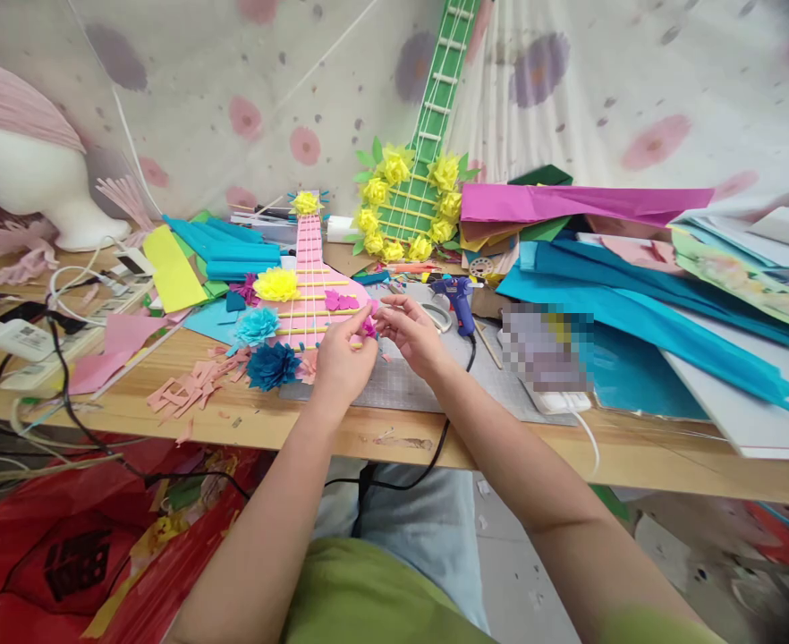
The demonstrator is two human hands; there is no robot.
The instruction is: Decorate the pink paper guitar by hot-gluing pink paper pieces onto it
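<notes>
My left hand [346,358] is pinching a bit of purple paper [369,328] between thumb and finger. My right hand [413,338] is reaching in with bent fingers, and their tips are sitting just beside the paper. I cannot tell if they are gripping it too. Both hands are hanging by the near right side of the pink guitar [314,306], which is resting on the table [368,427] with its neck pointing away from me. Some purple petals [341,301] are sitting on it, just past my left hand. A yellow flower [275,284], a light blue flower [257,327] and a dark blue flower [273,365] are running down its left side. Pink scraps [197,386] are lying left of the dark blue one. A gray mat [394,394] is showing below my hands. A glue gun [460,302] is resting to the right. At the back, a green guitar [431,125] is rising with yellow roses [393,165] around it. Blue sheets [609,313] are lying far to my right.
</notes>
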